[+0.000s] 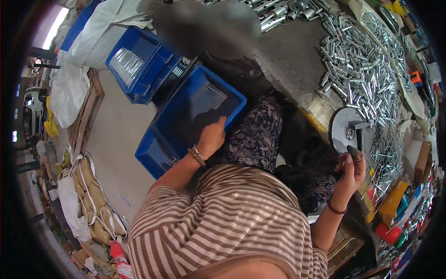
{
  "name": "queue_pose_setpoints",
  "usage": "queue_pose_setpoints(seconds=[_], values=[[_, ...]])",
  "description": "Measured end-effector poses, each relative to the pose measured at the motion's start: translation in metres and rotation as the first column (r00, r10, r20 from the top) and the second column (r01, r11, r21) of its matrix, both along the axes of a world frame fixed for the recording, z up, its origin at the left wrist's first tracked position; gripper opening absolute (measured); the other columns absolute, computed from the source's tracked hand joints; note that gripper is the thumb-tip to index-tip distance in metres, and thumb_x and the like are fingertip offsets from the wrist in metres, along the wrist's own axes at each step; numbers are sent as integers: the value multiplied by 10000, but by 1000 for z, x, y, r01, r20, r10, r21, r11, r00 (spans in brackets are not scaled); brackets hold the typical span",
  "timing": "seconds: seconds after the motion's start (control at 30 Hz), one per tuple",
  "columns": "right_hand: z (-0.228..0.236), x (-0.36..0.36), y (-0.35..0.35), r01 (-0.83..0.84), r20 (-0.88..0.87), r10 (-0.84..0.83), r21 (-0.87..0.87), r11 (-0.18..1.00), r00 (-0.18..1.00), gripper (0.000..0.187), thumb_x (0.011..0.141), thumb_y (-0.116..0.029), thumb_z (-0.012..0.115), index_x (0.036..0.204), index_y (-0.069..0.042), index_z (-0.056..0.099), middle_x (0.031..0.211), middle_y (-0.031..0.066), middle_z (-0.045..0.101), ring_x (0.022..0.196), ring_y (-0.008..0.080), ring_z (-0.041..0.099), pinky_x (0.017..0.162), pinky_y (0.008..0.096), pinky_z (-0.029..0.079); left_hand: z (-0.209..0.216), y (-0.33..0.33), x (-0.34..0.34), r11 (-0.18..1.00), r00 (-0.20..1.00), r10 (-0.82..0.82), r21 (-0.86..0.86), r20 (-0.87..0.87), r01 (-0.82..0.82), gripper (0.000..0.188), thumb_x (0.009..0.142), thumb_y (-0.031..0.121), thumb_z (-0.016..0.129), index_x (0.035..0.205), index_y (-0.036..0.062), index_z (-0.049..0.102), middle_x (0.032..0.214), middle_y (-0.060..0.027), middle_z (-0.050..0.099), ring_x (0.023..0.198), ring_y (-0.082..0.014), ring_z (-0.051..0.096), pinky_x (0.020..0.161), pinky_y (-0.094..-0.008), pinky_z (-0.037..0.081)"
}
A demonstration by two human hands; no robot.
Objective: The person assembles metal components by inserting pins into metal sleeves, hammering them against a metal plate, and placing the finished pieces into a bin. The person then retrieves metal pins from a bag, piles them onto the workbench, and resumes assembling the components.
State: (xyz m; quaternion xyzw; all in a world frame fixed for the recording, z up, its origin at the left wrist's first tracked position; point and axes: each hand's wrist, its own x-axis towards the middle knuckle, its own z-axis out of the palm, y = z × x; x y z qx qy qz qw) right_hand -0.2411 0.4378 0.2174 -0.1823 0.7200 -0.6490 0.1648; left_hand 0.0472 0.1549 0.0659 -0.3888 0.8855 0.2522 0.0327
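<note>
At the near rim of a blue plastic bin [160, 122] is my left hand [212, 138], its fingers curled against the rim. The bin looks nearly bare inside, with a few small metal pieces at its lower left end. My right hand [351, 174] is raised at the bench edge, fingers bent around a dark rounded piece [354, 152]. Whether that piece is a handle or a fingertip cover is unclear. Just beyond it stands a round metal plate [341, 128] with a small upright bracket [358, 125].
Many short metal tubes [355, 65] are heaped on the bench at right, with thin rods [388, 158] nearer me. Stacked blue bins [132, 65] hold metal parts at left. Sacks [88, 195] and a wooden pallet [88, 111] stand on the floor. A blurred patch covers the top centre.
</note>
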Motion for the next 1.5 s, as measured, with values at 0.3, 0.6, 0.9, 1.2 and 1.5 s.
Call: queue_pose_setpoints(seconds=[0.3, 0.6, 0.9, 1.2, 1.5], values=[[-1, -2, -3, -9, 3, 9, -32, 999, 1000, 224, 980, -105, 639, 1161, 27, 644, 891, 71, 687, 650, 84, 551, 583, 230, 437, 16, 13, -15, 993, 999, -46, 112, 8, 45, 443, 926, 92, 602, 1351, -4, 519, 1047, -250, 709, 934, -411, 697, 828, -529, 539], [1, 2, -2, -13, -13, 13, 7, 1000, 1000, 219, 988, -109, 631, 1157, 28, 649, 892, 68, 692, 645, 84, 551, 587, 225, 436, -83, -101, -28, 400, 543, 826, 835, -151, -378, 493, 987, 126, 590, 1453, 24, 465, 1241, -155, 651, 1056, -240, 672, 838, -365, 595], [3, 1, 1, -1, 18, 1, -6, 1000, 1000, 212, 988, -108, 634, 1158, 17, 656, 901, 71, 702, 665, 78, 568, 579, 218, 442, -135, -142, -64, 164, 247, 967, 879, -55, -448, 491, 976, 11, 537, 1456, 28, 438, 1147, -151, 673, 980, -259, 696, 819, -385, 620], [7, 0, -3, -62, 139, 66, -34, 997, 988, 171, 984, -45, 615, 1137, 22, 653, 912, 73, 708, 678, 84, 592, 607, 226, 477, -129, -152, -37, 267, 210, 955, 910, -207, -317, 261, 1006, 188, 571, 1237, 71, 607, 982, -84, 672, 948, -225, 674, 779, -328, 584], [11, 4, 5, -84, 157, 89, -42, 996, 984, 187, 963, -80, 663, 1130, 1, 685, 899, 23, 695, 732, 54, 587, 637, 210, 480, 122, -49, -145, 971, 455, 194, 104, -869, -216, 189, 975, 212, 694, 1033, 32, 678, 847, 27, 628, 703, -48, 514, 636, -219, 440]])
